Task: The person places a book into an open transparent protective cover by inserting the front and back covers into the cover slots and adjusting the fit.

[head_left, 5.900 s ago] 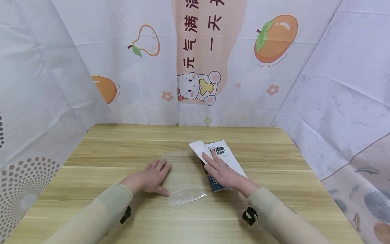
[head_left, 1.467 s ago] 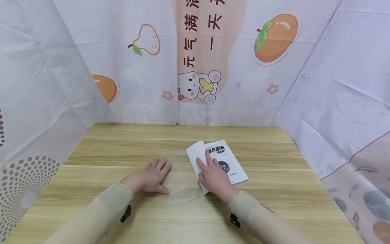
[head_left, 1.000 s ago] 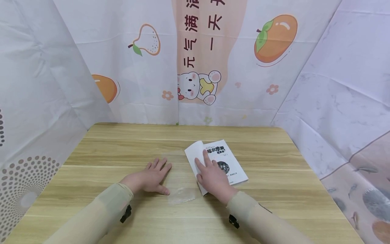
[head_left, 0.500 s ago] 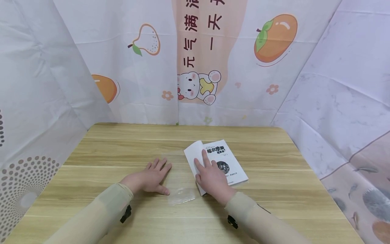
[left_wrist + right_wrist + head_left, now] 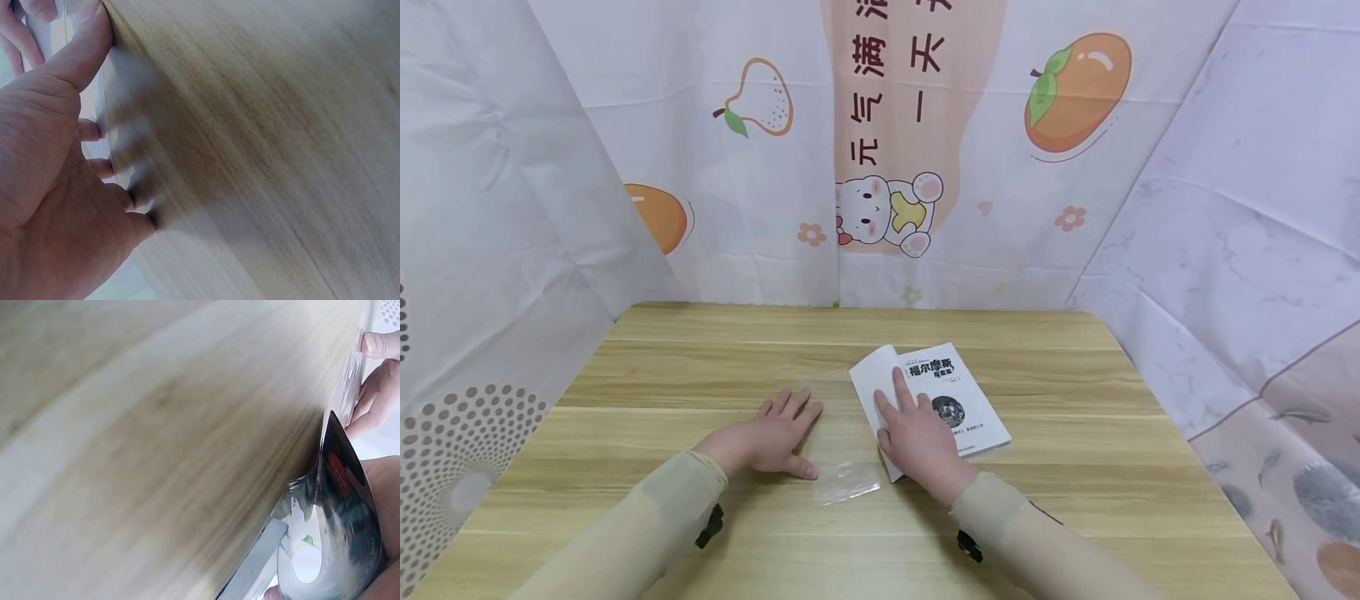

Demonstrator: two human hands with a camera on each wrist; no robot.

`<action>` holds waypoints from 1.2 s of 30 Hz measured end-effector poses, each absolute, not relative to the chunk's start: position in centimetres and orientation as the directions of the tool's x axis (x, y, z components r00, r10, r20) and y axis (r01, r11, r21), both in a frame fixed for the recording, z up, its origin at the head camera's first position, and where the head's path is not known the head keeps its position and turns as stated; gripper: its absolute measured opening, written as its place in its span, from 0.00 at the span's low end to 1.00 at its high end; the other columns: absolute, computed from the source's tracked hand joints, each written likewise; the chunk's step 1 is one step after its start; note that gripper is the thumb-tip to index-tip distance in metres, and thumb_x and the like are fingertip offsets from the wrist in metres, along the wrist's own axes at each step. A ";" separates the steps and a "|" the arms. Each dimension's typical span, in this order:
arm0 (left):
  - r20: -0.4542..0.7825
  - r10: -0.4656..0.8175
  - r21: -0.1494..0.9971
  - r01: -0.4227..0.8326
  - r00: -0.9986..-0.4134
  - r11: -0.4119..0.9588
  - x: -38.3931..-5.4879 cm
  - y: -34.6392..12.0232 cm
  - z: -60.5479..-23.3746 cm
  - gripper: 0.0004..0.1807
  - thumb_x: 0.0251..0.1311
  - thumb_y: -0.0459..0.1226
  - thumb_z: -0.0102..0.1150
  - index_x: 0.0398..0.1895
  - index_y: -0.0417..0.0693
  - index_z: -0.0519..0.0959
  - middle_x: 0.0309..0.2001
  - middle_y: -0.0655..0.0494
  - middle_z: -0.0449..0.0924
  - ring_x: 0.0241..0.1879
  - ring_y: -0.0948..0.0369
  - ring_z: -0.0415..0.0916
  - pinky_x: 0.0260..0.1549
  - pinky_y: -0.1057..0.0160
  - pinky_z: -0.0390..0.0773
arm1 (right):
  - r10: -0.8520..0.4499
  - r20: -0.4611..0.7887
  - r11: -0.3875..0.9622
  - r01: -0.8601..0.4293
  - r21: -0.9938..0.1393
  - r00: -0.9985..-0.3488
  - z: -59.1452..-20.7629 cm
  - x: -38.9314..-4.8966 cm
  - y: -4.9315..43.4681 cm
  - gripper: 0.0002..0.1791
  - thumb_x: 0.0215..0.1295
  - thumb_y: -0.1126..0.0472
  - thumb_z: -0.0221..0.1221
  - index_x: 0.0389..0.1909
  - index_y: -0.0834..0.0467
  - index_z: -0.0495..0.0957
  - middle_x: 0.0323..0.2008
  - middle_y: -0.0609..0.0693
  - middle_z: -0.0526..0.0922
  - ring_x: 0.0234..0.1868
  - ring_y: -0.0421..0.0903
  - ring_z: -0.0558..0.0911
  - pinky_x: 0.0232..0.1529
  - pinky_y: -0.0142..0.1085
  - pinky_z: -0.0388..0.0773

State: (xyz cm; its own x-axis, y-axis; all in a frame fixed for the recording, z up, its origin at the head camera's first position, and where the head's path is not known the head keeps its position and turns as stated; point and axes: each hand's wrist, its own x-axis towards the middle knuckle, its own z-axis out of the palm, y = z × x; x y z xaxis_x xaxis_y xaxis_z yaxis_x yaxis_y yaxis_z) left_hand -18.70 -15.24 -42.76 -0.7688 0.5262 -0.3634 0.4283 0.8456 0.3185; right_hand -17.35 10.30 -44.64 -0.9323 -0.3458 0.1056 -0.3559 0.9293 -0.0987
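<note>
A paperback book point(image 5: 981, 421) lies on the table with its front cover point(image 5: 871, 385) turned to the left, white inner side up. The title page, with black lettering and a round dark picture, faces up. My right hand point(image 5: 922, 437) presses near the fold with its fingers extended. In the right wrist view the cover's dark glossy outer side point(image 5: 351, 519) bows up from the table. A sheet of clear plastic film point(image 5: 846, 429) extends left from under the cover. My left hand point(image 5: 773, 435) lies flat with fingers spread, thumb and fingertips at the film's left edge.
The wood-grain table point(image 5: 685, 354) surrounds the book on all sides. Behind it hangs a white printed curtain point(image 5: 760, 208), with more cloth hanging at the left and right. A black wrist strap point(image 5: 711, 527) shows under the left sleeve.
The cover has swung further left and down, hiding its dark outer side from the head view and baring more title page. My right hand moved left with it; my left hand stayed put.
</note>
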 end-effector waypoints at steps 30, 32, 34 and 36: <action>-0.371 0.521 0.317 0.422 -0.769 0.849 -18.9 -15.2 -42.9 0.57 0.60 0.60 0.66 0.81 0.39 0.50 0.81 0.33 0.38 0.78 0.32 0.35 0.73 0.31 0.45 | -0.395 0.089 0.912 -0.402 -0.083 -0.914 -44.8 -17.5 10.4 0.29 0.71 0.49 0.60 0.72 0.49 0.73 0.80 0.58 0.56 0.54 0.69 0.78 0.39 0.53 0.83; -0.372 0.521 0.317 0.422 -0.768 0.849 -18.9 -15.2 -42.9 0.57 0.60 0.60 0.66 0.81 0.39 0.50 0.81 0.33 0.38 0.78 0.32 0.34 0.73 0.31 0.45 | -0.400 0.085 0.909 -0.407 -0.092 -0.912 -44.8 -17.5 10.4 0.29 0.71 0.50 0.60 0.72 0.50 0.73 0.80 0.57 0.55 0.55 0.69 0.78 0.40 0.54 0.83; -0.375 0.520 0.319 0.420 -0.767 0.850 -18.9 -15.2 -42.8 0.57 0.60 0.60 0.66 0.81 0.39 0.50 0.81 0.33 0.37 0.78 0.31 0.34 0.73 0.31 0.45 | -0.405 0.083 0.906 -0.412 -0.098 -0.911 -44.8 -17.4 10.4 0.29 0.71 0.49 0.60 0.72 0.50 0.73 0.80 0.57 0.55 0.55 0.70 0.77 0.39 0.55 0.83; -0.376 0.521 0.320 0.420 -0.766 0.849 -18.8 -15.2 -42.8 0.57 0.61 0.59 0.66 0.81 0.39 0.50 0.81 0.33 0.37 0.78 0.31 0.34 0.73 0.31 0.45 | -0.408 0.086 0.904 -0.415 -0.097 -0.909 -44.8 -17.4 10.5 0.29 0.71 0.49 0.60 0.71 0.50 0.73 0.80 0.57 0.55 0.55 0.70 0.77 0.38 0.55 0.83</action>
State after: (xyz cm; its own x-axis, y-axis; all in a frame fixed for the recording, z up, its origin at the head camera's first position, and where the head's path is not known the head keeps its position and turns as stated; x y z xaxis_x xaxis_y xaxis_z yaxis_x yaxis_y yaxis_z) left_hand -18.85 -15.15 -42.79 -0.7664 0.5208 -0.3761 0.4200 0.8492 0.3202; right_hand -17.41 10.46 -44.77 -0.9089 -0.4080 0.0862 -0.4152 0.9045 -0.0974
